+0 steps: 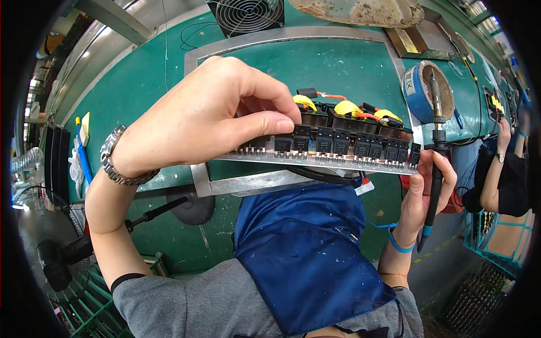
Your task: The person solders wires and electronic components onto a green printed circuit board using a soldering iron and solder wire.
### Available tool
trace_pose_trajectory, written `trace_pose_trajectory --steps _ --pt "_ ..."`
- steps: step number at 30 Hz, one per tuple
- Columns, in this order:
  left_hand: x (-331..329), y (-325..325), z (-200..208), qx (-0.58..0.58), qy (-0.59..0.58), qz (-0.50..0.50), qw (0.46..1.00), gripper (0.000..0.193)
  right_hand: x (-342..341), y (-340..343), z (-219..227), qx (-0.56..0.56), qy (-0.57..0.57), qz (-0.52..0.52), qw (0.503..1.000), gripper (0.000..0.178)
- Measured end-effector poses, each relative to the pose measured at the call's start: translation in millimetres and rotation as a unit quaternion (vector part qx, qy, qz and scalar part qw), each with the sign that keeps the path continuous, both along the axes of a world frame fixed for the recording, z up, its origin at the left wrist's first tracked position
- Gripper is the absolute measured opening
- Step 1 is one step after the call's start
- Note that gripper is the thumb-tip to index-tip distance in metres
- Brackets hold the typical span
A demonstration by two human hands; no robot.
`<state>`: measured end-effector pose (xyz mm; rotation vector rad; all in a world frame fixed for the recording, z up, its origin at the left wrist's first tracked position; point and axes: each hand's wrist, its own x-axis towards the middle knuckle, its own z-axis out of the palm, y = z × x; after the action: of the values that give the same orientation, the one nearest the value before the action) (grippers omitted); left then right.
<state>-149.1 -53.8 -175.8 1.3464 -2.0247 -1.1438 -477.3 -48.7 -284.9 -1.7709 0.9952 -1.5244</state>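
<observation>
A long circuit board (332, 161) is held up, tilted, over the workbench. Along its near edge runs a row of black transistors (324, 141); behind them are dark metal heat sinks (350, 123) and yellow-wrapped parts (347, 108) with red wires. My left hand (236, 107) is closed at the board's left part, its thumb against the top of a transistor; its other fingertips are partly hidden. My right hand (431, 183) pinches the board's right end and also holds a soldering iron (436, 169), tip upward. Beneath the board a black cable with a white connector (365, 187) hangs.
A metal frame (265, 185) lies on the green bench. At the back are a black cooling fan (248, 16), a stained flat slab (355, 11) and a metal tray (431, 36). A blue-sided ring (414, 93) stands behind the iron's tip. A co-worker's arm (496, 163) is at far right.
</observation>
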Motion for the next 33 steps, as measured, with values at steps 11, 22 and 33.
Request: trace_pose_trajectory --steps 11,22,33 --pt "-4 -10 1 0.110 -0.004 0.027 0.994 0.015 -1 0 0 0.000 -0.010 -0.002 1.000 0.052" --pt "-17 -11 5 0.176 0.000 0.068 0.982 0.017 1 1 4 0.054 -0.060 0.014 0.997 0.056" --pt "-24 -9 -2 0.070 0.027 -0.006 0.997 0.027 1 -1 1 0.043 -0.085 0.030 0.995 0.057"
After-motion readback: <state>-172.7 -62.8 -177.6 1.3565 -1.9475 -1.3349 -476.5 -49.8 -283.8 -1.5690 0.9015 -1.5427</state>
